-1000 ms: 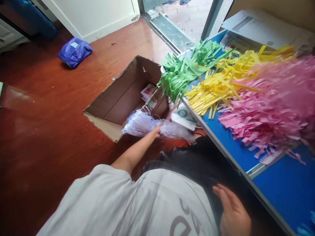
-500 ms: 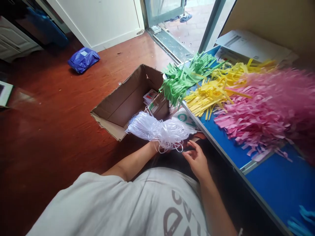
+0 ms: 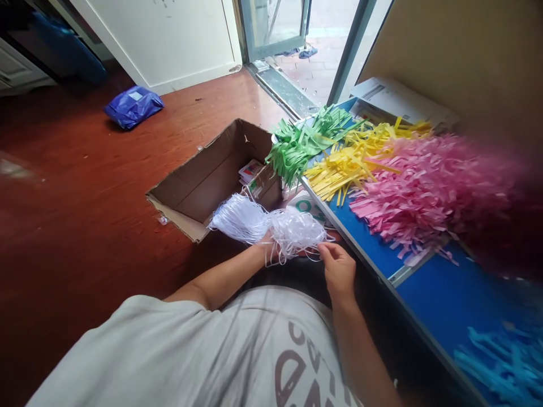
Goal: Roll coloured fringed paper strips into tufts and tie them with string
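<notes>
My left hand (image 3: pixel 268 246) grips the middle of a bundle of thin white loops (image 3: pixel 254 221), held in front of me just over my lap. My right hand (image 3: pixel 337 267) pinches a few strands at the bundle's right end. An open cardboard box (image 3: pixel 199 181) lies on the floor just beyond the bundle, with small printed packets inside.
A blue table (image 3: pixel 445 294) runs along my right, holding piles of green (image 3: pixel 303 144), yellow (image 3: pixel 350 161), pink (image 3: pixel 424 186) and light blue paper strips (image 3: pixel 504 362), plus white sheets (image 3: pixel 394 99). A blue bag (image 3: pixel 133 105) lies on the red-brown floor. An open doorway (image 3: pixel 297 39) is ahead.
My left hand lifted the white bundle from beside the box toward my lap. My right hand rose from my thigh and took hold of strands at the bundle's right end.
</notes>
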### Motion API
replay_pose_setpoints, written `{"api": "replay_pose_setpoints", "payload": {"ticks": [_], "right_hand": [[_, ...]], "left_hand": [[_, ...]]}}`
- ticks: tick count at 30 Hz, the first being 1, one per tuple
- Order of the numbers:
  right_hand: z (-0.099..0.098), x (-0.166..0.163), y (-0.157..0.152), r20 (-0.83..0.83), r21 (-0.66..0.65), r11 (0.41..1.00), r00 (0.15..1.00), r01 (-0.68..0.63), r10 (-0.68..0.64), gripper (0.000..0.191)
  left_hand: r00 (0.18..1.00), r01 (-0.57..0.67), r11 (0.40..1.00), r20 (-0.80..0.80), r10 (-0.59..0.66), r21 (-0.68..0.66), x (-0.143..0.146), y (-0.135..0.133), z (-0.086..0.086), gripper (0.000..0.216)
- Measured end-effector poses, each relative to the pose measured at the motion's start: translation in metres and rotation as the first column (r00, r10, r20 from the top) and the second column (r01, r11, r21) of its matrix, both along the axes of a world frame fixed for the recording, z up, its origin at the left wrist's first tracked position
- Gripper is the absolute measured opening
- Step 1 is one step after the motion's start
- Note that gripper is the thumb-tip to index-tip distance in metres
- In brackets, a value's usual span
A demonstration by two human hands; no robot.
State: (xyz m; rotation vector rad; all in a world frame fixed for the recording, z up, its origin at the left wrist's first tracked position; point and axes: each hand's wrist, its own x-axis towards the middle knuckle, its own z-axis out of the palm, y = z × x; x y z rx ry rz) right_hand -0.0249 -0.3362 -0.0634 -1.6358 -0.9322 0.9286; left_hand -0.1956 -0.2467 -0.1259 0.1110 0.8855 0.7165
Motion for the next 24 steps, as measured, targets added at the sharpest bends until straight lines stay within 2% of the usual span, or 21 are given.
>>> {"api": "replay_pose_setpoints", "payload": {"ticks": [3, 7, 10, 12, 13, 14, 15, 16, 17, 18, 19, 20, 22, 24], "right_hand": [[-0.009, 0.016, -0.003, -0.125, -0.074, 0.99, 0.983, 0.122, -0.131, 0.041], [-0.023, 0.038, -0.012, -0.126, -0.153, 0.981, 0.983, 0.117, -0.137, 0.059], [-0.028, 0.035, -0.015, -0.119, -0.082, 0.99, 0.985, 0.114, -0.123, 0.061], [-0.022, 0.024, -0.017, -0.222, -0.037, 0.999, 0.974, 0.036, -0.043, 0.048], [-0.014, 0.019, -0.018, -0.287, -0.023, 0.999, 0.958, -0.036, 0.028, 0.043], [-0.005, 0.014, -0.021, -0.346, -0.011, 0.993, 0.933, -0.114, 0.103, 0.039], [0.006, 0.013, -0.024, -0.389, 0.0, 0.984, 0.907, -0.175, 0.162, 0.037], [0.018, 0.016, -0.031, -0.409, 0.005, 0.978, 0.892, -0.207, 0.191, 0.036], [0.03, 0.023, -0.039, -0.406, 0.005, 0.98, 0.895, -0.197, 0.182, 0.035], [0.041, 0.035, -0.05, -0.39, 0.006, 0.99, 0.911, -0.144, 0.135, 0.034], [0.05, 0.049, -0.064, -0.361, 0.005, 0.998, 0.931, -0.059, 0.057, 0.033], [0.056, 0.065, -0.079, -0.321, 0.017, 0.998, 0.946, 0.055, -0.047, 0.032], [0.058, 0.091, -0.112, -0.256, -0.003, 0.981, 0.949, 0.192, -0.186, 0.036], [0.046, 0.102, -0.139, -0.219, -0.102, 0.974, 0.951, 0.201, -0.219, 0.041]], "left_hand": [[0.963, 0.12, 0.993, -0.246, -0.113, 0.017, -0.02, 0.004, -0.001, 0.04], [0.786, 0.288, 0.958, -0.574, -0.228, 0.014, -0.068, -0.003, 0.002, 0.036], [0.662, 0.381, 0.915, -0.73, -0.169, 0.134, -0.083, -0.013, 0.017, 0.036], [0.641, 0.435, 0.86, -0.763, -0.088, 0.266, -0.07, -0.023, 0.033, 0.037], [0.646, 0.497, 0.79, -0.761, -0.062, 0.358, -0.057, -0.028, 0.041, 0.038], [0.658, 0.573, 0.688, -0.751, -0.061, 0.446, -0.041, -0.032, 0.048, 0.04], [0.652, 0.693, 0.466, -0.754, -0.079, 0.55, -0.024, -0.034, 0.055, 0.043], [0.619, 0.777, 0.239, -0.777, -0.116, 0.583, -0.008, -0.034, 0.061, 0.045], [0.542, 0.84, 0.091, -0.83, -0.128, 0.535, 0.005, -0.031, 0.065, 0.039], [0.447, 0.894, 0.035, -0.889, -0.096, 0.446, 0.014, -0.023, 0.068, 0.031], [0.33, 0.942, 0.083, -0.943, -0.044, 0.326, 0.016, -0.01, 0.07, 0.025], [0.25, 0.954, 0.171, -0.968, 0.009, 0.248, 0.014, 0.006, 0.072, 0.024], [0.171, 0.94, 0.289, -0.983, 0.059, 0.181, -0.003, 0.042, 0.076, 0.026], [0.119, 0.911, 0.388, -0.99, 0.072, 0.138, -0.022, 0.073, 0.079, 0.037]]}}
